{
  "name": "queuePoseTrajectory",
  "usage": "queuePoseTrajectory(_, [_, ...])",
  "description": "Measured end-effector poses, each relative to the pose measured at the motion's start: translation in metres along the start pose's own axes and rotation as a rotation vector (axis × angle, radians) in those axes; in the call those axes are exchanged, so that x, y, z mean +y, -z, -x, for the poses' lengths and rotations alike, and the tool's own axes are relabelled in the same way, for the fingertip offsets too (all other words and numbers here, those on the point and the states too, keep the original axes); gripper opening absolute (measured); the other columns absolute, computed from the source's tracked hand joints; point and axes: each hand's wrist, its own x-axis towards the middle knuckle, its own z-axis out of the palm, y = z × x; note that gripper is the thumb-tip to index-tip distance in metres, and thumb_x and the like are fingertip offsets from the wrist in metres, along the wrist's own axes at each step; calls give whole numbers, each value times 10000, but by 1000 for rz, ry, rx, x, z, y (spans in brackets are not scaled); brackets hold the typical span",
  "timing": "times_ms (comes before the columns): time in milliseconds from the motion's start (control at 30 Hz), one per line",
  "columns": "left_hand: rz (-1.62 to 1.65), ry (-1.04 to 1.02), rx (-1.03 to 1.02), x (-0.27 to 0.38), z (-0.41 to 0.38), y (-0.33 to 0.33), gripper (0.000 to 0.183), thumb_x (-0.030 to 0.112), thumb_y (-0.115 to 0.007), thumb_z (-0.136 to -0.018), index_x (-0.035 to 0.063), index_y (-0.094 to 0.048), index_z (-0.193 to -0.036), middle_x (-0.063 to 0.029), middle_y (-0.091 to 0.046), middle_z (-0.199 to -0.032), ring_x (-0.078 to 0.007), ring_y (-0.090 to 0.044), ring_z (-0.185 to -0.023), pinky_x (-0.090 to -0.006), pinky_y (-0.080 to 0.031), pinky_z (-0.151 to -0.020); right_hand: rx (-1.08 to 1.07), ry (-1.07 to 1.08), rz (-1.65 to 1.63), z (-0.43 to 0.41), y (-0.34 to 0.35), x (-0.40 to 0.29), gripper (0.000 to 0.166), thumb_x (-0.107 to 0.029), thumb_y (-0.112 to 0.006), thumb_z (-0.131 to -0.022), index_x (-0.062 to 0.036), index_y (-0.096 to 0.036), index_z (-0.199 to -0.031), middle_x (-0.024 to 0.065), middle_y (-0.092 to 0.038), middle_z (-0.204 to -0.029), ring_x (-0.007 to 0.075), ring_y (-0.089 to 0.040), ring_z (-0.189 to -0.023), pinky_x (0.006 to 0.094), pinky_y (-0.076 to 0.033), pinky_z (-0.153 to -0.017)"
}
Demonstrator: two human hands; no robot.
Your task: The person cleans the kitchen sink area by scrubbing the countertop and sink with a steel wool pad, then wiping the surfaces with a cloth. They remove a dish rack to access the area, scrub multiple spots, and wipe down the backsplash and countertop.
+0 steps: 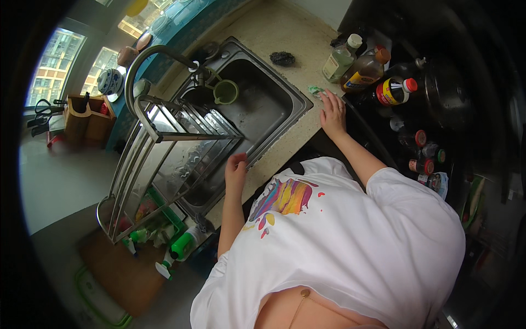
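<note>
My right hand lies on the beige countertop beside the sink's right corner, its fingertips on a crumpled green and white cloth. My left hand is loosely curled over the near rim of the stainless steel sink, close to the metal dish rack; I see nothing in it, but its palm side is partly hidden. A green strainer or cup hangs by the faucet over the basin. Behind the sink's far right edge sits a dark scouring pad.
Several bottles stand right of the cloth, among them a clear bottle, a brown-capped bottle and a red-capped bottle. At left are a wooden knife block, a green basket and a green spray bottle.
</note>
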Motion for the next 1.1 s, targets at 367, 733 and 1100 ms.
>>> queuePoseTrajectory(367, [197,-291,-255,99,-4,-66,469,193,-681,-892,55,-495,-1299,-150,-552,-1245,-216,-587,-1093,-328,-504,-873,-135,-139,-696,-67,35,-89,382,-80,-782,-738,-39,-562,-1047,94,-586,-1052,255,-612,-923,339,-499,-787])
queuePoseTrajectory(733, [312,-668,-245,157,-26,-63,396,61,-752,-814,32,-515,-1130,-51,-636,-1004,-120,-629,-945,-266,-521,-810,-660,-205,-1391,-111,76,-134,391,-55,-757,-800,-50,-560,-1137,29,-636,-997,117,-605,-943,248,-502,-827])
queuePoseTrajectory(1100, [267,-554,-375,161,-37,-67,288,18,-666,-835,34,-544,-1096,-5,-610,-975,-63,-569,-875,-218,-462,-747,-192,-517,-1770,-145,72,-116,286,-77,-614,-936,-66,-552,-1215,58,-636,-1023,131,-620,-944,285,-516,-828])
